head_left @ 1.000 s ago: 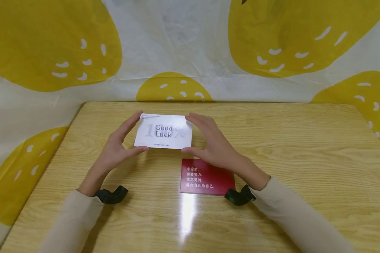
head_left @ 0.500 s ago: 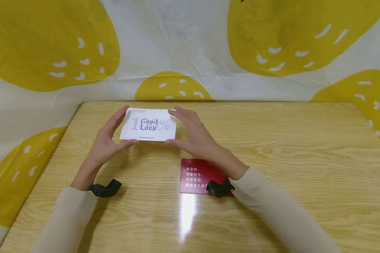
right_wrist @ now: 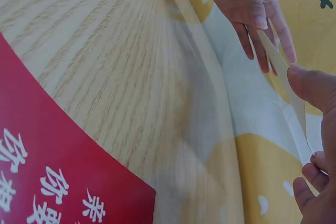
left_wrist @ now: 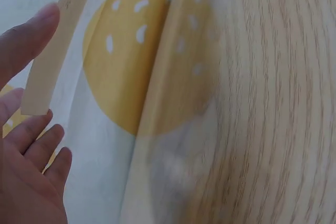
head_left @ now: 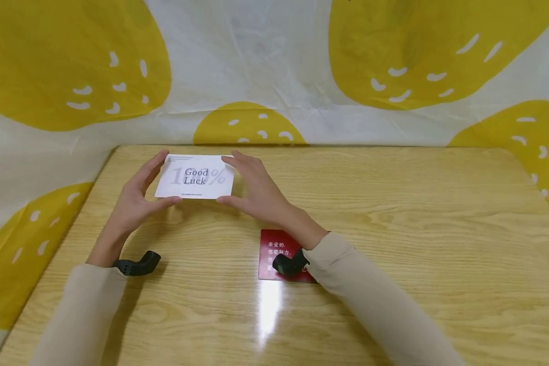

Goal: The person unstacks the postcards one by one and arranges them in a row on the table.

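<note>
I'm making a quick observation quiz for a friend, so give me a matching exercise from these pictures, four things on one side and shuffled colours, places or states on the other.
Things:
1. White card
2. Red printed item
3. Sleeves
4. Backdrop cloth

Descriptions:
A. Plain beige
B. White with yellow shapes
C. Held by left hand and right hand
D. Flat on wooden table

Pairs: 1-C, 2-D, 3-A, 4-B
</note>
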The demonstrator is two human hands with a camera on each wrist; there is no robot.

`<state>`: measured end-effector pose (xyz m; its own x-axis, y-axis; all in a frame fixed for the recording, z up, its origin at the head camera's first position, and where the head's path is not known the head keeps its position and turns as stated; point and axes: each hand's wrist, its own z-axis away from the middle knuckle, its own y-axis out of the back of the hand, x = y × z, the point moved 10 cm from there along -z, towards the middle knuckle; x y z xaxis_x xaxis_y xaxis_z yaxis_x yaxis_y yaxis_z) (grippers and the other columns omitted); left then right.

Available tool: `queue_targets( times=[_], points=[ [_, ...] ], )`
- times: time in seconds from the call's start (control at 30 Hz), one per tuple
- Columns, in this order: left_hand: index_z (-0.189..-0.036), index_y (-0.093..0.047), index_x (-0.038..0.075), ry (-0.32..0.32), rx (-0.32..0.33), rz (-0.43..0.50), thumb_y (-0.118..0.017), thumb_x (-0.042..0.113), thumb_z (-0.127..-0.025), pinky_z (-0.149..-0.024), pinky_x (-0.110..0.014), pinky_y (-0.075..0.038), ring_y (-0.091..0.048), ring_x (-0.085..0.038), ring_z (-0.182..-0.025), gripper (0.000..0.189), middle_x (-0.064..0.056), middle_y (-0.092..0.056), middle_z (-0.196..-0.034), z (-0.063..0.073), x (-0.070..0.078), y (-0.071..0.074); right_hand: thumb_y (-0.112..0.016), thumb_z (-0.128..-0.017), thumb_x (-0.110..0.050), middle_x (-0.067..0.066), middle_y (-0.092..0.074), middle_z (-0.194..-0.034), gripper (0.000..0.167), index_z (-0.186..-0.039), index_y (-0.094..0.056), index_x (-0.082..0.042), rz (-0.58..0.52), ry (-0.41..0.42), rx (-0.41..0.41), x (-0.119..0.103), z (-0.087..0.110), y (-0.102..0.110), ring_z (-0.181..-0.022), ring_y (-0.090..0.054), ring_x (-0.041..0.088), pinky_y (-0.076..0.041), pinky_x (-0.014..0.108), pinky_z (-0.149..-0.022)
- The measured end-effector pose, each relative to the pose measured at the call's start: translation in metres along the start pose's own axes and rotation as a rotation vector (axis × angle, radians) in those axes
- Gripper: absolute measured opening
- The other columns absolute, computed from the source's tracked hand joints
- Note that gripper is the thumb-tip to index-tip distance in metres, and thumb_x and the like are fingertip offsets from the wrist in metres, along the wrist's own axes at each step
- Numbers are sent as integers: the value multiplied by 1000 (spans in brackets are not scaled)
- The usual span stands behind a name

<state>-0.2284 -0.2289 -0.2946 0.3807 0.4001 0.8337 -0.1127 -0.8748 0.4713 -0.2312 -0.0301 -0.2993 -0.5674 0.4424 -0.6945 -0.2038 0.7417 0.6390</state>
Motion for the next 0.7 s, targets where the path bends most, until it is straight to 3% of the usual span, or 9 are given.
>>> queue_targets(
  times=[0.13, 0.23, 0.5, 0.7],
  points=[
    [-149, -32, 6, 0, -9, -17, -78, -16, -67, -109, -24, -28, -30, -28, -138, 97, -11, -29, -153, -4, -21, 2, -78, -81, -31, 11, -27, -154, 77, -145, -40, -9, 0, -26, -13, 4, -3, -7, -138, -23, 23, -21, 29, -112],
    [-150, -31, 10, 40, -17, -33, -79, -14, -68, -110, -26, -27, -29, -27, -138, 98, -6, -29, -154, -6, -33, 4, -77, -82, -31, 12, -27, -154, 77, -145, -39, -8, 14, -47, -33, 8, -6, -12, -138, -23, 24, -19, 28, -112],
    [-150, -32, 17, 119, -51, -71, -80, -1, -74, -114, -35, -21, -25, -22, -140, 92, -3, -30, -154, -8, -53, 8, -75, -84, -33, 14, -32, -151, 77, -145, -38, -5, 76, -89, -94, 15, -16, -26, -139, -24, 27, -18, 31, -113],
    [-151, -30, 15, 145, -87, -117, -81, 7, -76, -115, -38, -17, -22, -18, -141, 91, -2, -30, -154, -10, -67, 10, -76, -82, -34, 13, -33, -151, 79, -145, -37, -5, 68, -119, -105, 23, -20, -33, -140, -23, 27, -16, 31, -114]
  ],
)
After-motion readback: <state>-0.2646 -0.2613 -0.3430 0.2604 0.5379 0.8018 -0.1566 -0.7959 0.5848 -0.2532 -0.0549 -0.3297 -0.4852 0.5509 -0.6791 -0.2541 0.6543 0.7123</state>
